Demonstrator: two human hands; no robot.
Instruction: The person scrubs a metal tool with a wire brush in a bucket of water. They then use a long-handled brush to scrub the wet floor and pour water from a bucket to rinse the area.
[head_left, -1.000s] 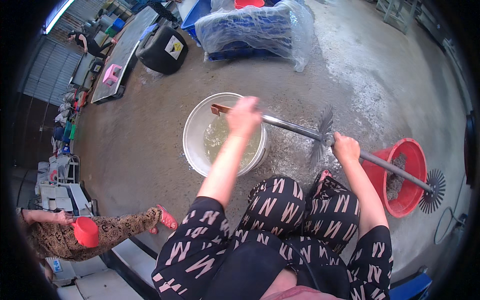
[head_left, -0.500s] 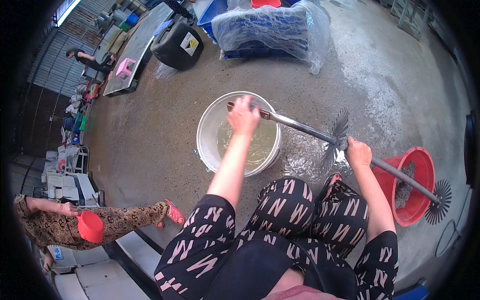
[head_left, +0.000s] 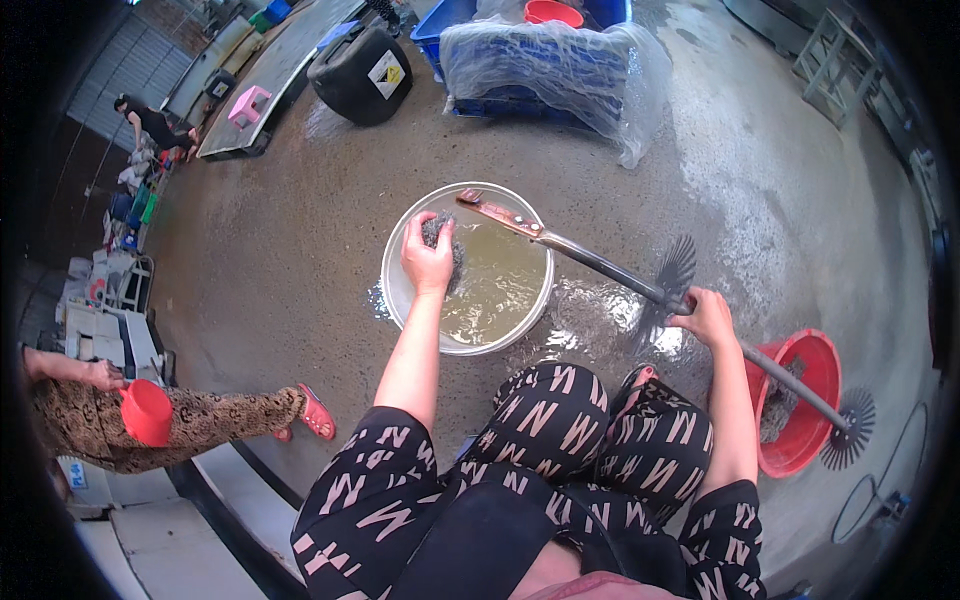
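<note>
Left hand (head_left: 428, 262) clenches a steel-wool pad (head_left: 440, 234), half hidden; right hand (head_left: 708, 316) grips the rod (head_left: 600, 266).

Bright even daylight, wet-floor glare, sharp centre, fisheye-bent dark rim

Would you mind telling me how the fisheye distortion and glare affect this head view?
Head view: black corners ring the circular picture; the long metal rod stays sharp; daylight glare shines off the wet floor and the murky water in the basin; both hands are crisp.
</note>
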